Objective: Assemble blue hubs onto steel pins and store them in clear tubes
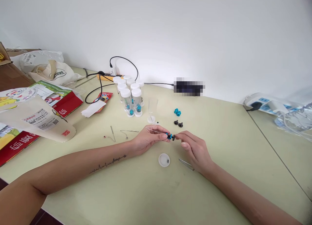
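Note:
My left hand (152,137) pinches a small blue-and-black cylindrical part (169,136) between thumb and fingers. A thin bent metal wire (156,130) runs back from the part across that hand. My right hand (195,150) is at the part's black disc-shaped end (173,138), its fingers stretched out and a fingertip at the disc, the thumb held apart. Metal tweezers (186,164) lie just under my right hand. Between my forearms sits a white cap (164,160) with tiny metal pieces in it. Beyond my hands are blue pieces (177,112) and black disc-headed pieces (178,123).
Several white-capped clear tubes (125,101) stand behind my left hand, with a clear tube (153,106) beside them. Bent wires (112,134) lie left. A plastic cup (44,117), red boxes (70,103) and a snack packet (103,99) fill the left side. At right is a power strip (270,103).

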The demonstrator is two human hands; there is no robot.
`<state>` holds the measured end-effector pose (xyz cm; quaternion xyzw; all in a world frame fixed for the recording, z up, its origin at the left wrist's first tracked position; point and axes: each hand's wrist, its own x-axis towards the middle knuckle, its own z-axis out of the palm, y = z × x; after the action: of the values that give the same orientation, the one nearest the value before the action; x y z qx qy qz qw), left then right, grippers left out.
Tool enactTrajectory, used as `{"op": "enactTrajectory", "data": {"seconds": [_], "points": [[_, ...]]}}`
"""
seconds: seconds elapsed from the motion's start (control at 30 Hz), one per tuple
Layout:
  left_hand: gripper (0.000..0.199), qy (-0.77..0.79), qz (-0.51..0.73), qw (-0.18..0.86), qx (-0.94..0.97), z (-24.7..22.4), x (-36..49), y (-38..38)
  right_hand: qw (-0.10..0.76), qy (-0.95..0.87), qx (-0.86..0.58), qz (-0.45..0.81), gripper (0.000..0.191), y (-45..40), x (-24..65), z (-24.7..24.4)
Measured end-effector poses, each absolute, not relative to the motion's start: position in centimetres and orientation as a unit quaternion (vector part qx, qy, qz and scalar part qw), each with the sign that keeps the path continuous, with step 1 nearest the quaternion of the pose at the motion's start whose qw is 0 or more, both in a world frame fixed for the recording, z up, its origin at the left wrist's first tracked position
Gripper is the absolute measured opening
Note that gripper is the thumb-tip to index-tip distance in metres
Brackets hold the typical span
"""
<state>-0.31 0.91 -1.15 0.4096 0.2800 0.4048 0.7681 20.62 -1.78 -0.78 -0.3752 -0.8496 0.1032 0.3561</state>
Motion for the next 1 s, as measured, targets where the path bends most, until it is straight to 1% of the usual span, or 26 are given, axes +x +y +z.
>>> {"op": "enactTrajectory", "data": {"seconds": [0.13, 0.27, 0.4, 0.57, 0.7, 0.83, 0.93, 1.0], "points": [[0.023, 0.281, 0.404, 0.767, 0.411, -1.09, -0.31, 0.88, 0.369, -0.843, -0.378, 0.104, 0.041, -1.85, 20.59, -0.72], [0.024, 0.290, 0.404, 0.766, 0.408, -1.18, -0.29, 0.96, 0.343, -0.852, -0.383, 0.098, 0.047, -1.88, 20.59, -0.67], [0.023, 0.280, 0.410, 0.768, 0.405, -1.28, -0.25, 0.99, 0.352, -0.845, -0.387, 0.107, 0.043, -1.86, 20.60, -0.67], [0.023, 0.289, 0.418, 0.764, 0.399, -1.15, -0.25, 0.82, 0.308, -0.857, -0.399, 0.108, 0.047, -1.82, 20.61, -0.76], [0.023, 0.301, 0.429, 0.761, 0.382, -1.08, -0.22, 0.75, 0.339, -0.848, -0.393, 0.109, 0.048, -1.75, 20.64, -0.81], [0.022, 0.311, 0.434, 0.757, 0.376, -1.13, -0.22, 0.79, 0.309, -0.865, -0.377, 0.117, 0.053, -1.78, 20.67, -0.74], [0.023, 0.311, 0.436, 0.758, 0.373, -1.12, -0.24, 0.81, 0.344, -0.845, -0.392, 0.119, 0.051, -1.87, 20.75, -0.66], [0.023, 0.308, 0.436, 0.757, 0.375, -1.11, -0.26, 0.80, 0.345, -0.845, -0.384, 0.137, 0.051, -1.91, 20.79, -0.65]]}}
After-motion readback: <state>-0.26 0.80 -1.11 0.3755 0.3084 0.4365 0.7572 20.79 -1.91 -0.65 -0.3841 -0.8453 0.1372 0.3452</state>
